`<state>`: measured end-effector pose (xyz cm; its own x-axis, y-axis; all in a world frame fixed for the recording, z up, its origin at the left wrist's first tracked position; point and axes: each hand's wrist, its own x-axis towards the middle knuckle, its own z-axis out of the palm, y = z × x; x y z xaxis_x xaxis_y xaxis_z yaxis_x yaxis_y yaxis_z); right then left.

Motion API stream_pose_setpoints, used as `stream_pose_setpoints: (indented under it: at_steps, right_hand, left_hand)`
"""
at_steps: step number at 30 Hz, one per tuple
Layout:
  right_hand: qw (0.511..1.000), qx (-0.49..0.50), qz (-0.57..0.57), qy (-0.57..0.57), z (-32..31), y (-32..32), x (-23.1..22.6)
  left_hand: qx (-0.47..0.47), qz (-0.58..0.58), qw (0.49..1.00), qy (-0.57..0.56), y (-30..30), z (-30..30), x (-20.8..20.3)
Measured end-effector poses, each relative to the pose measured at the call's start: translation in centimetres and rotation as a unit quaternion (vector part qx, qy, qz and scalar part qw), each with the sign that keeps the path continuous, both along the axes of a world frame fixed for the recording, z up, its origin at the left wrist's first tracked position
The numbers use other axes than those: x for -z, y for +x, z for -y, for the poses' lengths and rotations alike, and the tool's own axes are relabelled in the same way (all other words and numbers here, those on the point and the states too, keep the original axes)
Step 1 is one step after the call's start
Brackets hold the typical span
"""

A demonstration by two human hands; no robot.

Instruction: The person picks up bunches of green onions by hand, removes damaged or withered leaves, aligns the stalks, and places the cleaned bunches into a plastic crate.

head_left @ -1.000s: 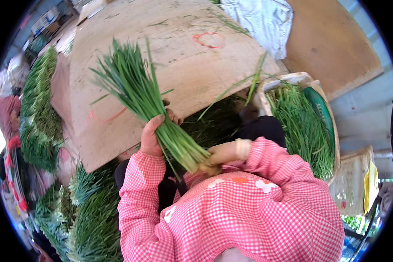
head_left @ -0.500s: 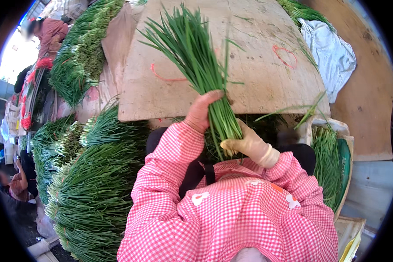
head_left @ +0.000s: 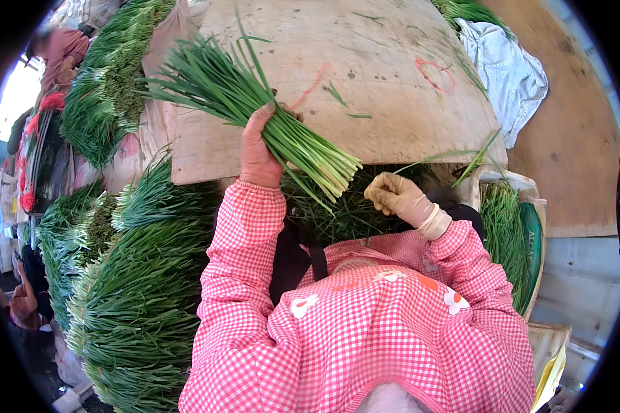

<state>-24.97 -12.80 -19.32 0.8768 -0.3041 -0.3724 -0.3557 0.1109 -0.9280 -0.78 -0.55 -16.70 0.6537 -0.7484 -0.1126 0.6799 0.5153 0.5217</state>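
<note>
A bunch of garlic chives (head_left: 293,141) lies slantwise in my bare left hand (head_left: 260,151), whose fingers wrap round its middle. The leaf tips spread to the far left over the wooden board (head_left: 406,131), and the pale cut ends point to the near right. My right hand (head_left: 396,196), in a cream glove, is apart from the bunch, just right of those ends. Its fingers are curled inward, and whatever they may hold is hidden. Loose green leaves (head_left: 337,217) lie below both hands, between the board and my lap. A red tie (head_left: 313,84) lies on the board behind the bunch.
Large piles of chives (head_left: 141,310) stand at my left, with another pile (head_left: 114,82) farther back. A looped red tie (head_left: 434,74) lies on the board's right part. At right are a crate of chives (head_left: 503,227) and a silvery cloth (head_left: 506,76). Another person (head_left: 62,55) is far left.
My right hand has let go of the bunch's lower end and moved slightly right, its fingers curling. My left hand has carried the bunch left and tilted it flatter, leaf tips to the left.
</note>
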Motion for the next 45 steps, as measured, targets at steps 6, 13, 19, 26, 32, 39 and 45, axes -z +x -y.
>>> stream_pose_setpoints:
  at_steps: [6, 13, 19, 26, 32, 39, 45]
  right_hand:
    - [0.997, 0.003, 0.064, 0.031, -1.3, 3.3, -0.6]
    - [0.954, -0.027, 0.047, 0.293, -4.6, 7.0, -2.9]
    - [0.961, -0.043, 0.042, 0.272, -5.6, 8.0, -1.7]
    - [0.975, -0.129, -0.021, 0.179, -5.4, 5.3, -1.0]
    - [0.75, -0.512, -0.235, -0.347, -2.2, 0.3, 2.9]
    - [0.825, -0.184, 0.019, -0.534, -0.5, 9.5, -2.0]
    - [0.755, -0.218, 0.012, -0.618, 3.3, 19.3, 1.0]
  left_hand:
    - [-0.122, 0.01, 0.992, -0.023, 2.5, -1.7, 0.7]
    - [-0.153, -0.011, 0.988, -0.017, 2.7, -2.0, 1.3]
    - [-0.165, 0.006, 0.986, -0.011, 3.1, -2.4, 1.8]
    - [-0.181, 0.021, 0.983, 0.005, 3.2, -3.7, 1.0]
    - [-0.203, 0.022, 0.978, -0.048, 5.6, -5.5, 1.5]
    - [-0.225, 0.008, 0.972, -0.067, 7.1, -8.1, 1.6]
    - [-0.073, 0.046, 0.996, 0.036, 5.3, -4.3, 0.8]
